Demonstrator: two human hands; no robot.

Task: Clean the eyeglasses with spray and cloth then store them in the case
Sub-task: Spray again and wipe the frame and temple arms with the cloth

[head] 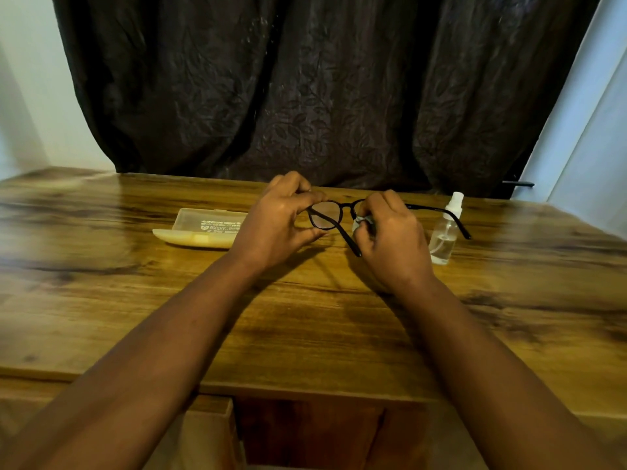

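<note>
The eyeglasses (325,215) hang pinched by the left hand (283,220); the right hand (393,237) pinches the cloth (360,222) on a lens. Hard rubbing could twist the frame, or the arm could knock the near spray bottle (444,232).

Black-framed eyeglasses (325,215) sit at the centre of the frame. A pale grey cloth (360,224) is beside them. Left of centre lies a translucent yellowish case (200,228) with white lettering. Right of centre stands a clear spray bottle (445,232) with a white cap. The table (101,266) is golden-brown wood with dark grain streaks. The curtain (305,89) across the top is dark brown with a leaf pattern.
</note>
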